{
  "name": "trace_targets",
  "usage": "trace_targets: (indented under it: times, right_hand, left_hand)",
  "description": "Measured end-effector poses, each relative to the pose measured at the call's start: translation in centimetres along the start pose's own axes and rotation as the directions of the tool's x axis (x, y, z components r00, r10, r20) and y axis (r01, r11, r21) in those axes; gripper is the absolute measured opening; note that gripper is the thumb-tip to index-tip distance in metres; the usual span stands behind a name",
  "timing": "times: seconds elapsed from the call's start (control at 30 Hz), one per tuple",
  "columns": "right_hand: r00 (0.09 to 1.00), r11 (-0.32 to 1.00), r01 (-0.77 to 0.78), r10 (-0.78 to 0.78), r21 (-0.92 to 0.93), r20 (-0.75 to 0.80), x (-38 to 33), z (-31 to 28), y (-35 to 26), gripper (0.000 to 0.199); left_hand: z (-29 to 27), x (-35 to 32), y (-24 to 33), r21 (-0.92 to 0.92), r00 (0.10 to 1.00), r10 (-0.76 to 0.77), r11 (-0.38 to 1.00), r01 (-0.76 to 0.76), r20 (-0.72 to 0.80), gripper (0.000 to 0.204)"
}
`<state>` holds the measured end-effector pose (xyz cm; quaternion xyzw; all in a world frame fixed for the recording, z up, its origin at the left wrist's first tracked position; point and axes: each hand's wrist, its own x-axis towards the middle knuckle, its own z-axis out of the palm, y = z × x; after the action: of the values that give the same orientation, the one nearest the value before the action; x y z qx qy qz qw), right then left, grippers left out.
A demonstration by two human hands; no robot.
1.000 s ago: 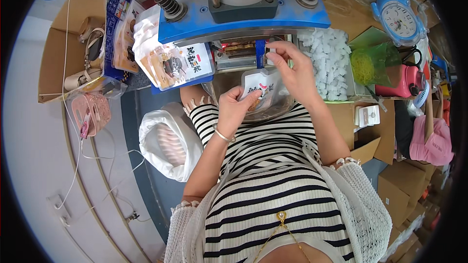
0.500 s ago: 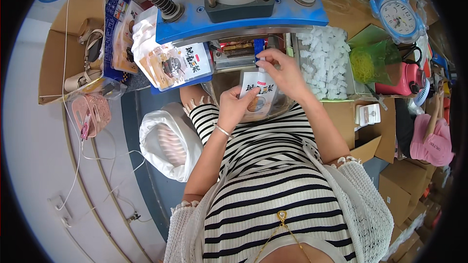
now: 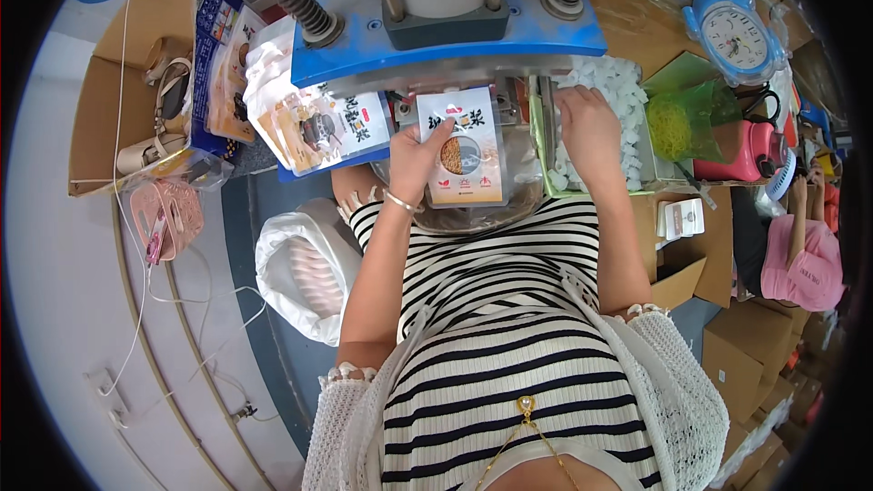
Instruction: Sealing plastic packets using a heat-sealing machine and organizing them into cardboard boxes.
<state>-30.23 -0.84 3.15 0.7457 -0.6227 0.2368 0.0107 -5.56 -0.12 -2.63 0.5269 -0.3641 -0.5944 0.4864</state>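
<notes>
My left hand (image 3: 416,159) grips a printed flat pouch (image 3: 477,150) by its left side, thumb on its face. The pouch is white and tan with a picture of beans, and it hangs over my lap in front of the press. My right hand (image 3: 587,127) is over a green-edged box (image 3: 543,150) of small white plastic pieces (image 3: 620,91). Its fingers are bent together at the pieces' far left side; whatever is between the fingertips is hidden. A stack of similar pouches (image 3: 336,123) lies to the left of the press.
Above my hands stands a press with a blue plate (image 3: 446,45) and springs. At right are a green-tinted bin (image 3: 696,114), a pink device (image 3: 741,150) and a blue clock (image 3: 735,36). A white sack (image 3: 314,277) sits at lower left. A co-worker in pink (image 3: 805,259) is far right.
My right hand has left the pouch's top and moved right to the white pieces. My left hand has shifted slightly left, and the pouch now faces up more fully.
</notes>
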Motion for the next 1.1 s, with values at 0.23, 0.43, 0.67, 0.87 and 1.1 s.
trace_targets:
  times: [0.23,0.43,0.67,0.87,1.1]
  right_hand:
    - [1.0,0.992,-0.024,0.022,-0.122,-0.015,-0.9,3.3,2.5,0.022]
    - [0.923,0.691,-0.334,0.378,0.641,0.073,-0.2,1.6,1.1,0.019]
    - [0.905,0.222,-0.425,0.135,0.878,0.404,-0.3,-0.9,-4.4,0.013]
    - [0.88,0.773,0.395,-0.474,0.496,0.038,2.0,0.4,-5.7,0.015]
    - [0.946,0.641,-0.276,0.05,0.716,0.321,0.1,2.4,-4.9,0.02]
  left_hand:
    - [-1.7,-2.5,4.8,0.975,0.887,0.461,0.198,-0.099,-0.004,0.019]
    - [-7.6,-5.0,0.8,0.958,0.575,0.774,-0.148,-0.245,0.267,0.019]
    - [-1.4,-8.4,7.3,0.577,0.963,0.268,0.783,-0.233,0.025,0.02]
    - [0.4,-6.9,2.7,0.451,0.994,0.089,0.886,-0.11,0.068,0.022]
    - [0.7,-5.1,0.3,0.223,0.99,0.02,0.973,-0.051,0.139,0.023]
